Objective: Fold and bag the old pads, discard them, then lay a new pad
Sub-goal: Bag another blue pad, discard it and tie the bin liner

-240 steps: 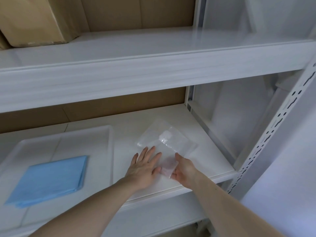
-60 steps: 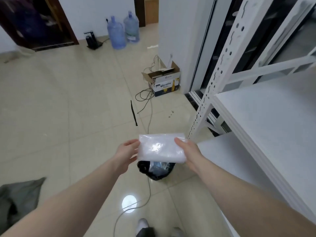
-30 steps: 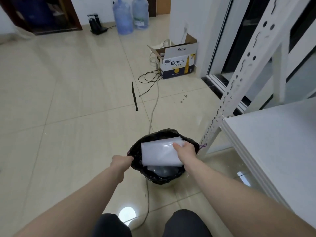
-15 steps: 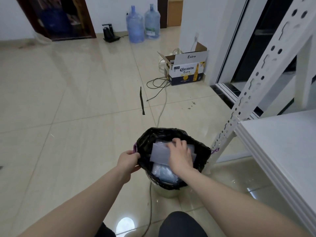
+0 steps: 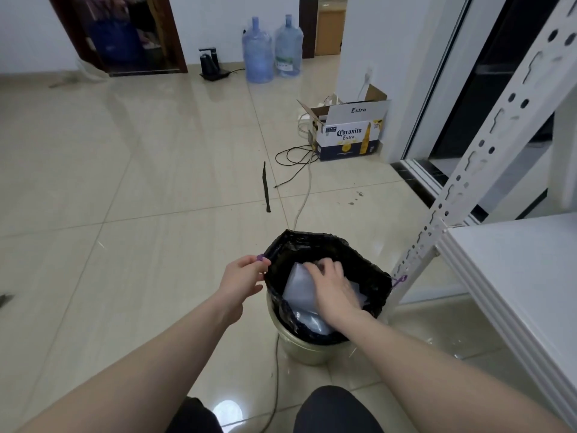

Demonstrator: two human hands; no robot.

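Fingers of right hand (image 5: 332, 290) press bagged pad (image 5: 299, 289); left hand (image 5: 242, 278) pinches bin liner (image 5: 368, 276).

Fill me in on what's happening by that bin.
A person is crouched over a small bin lined with a black bag. The left hand pinches the liner's rim and holds it open. The right hand is down inside the liner, pressing a clear bagged pad into it; another clear packet already lies underneath. So the old pad is being discarded right now. No new pad is in view.
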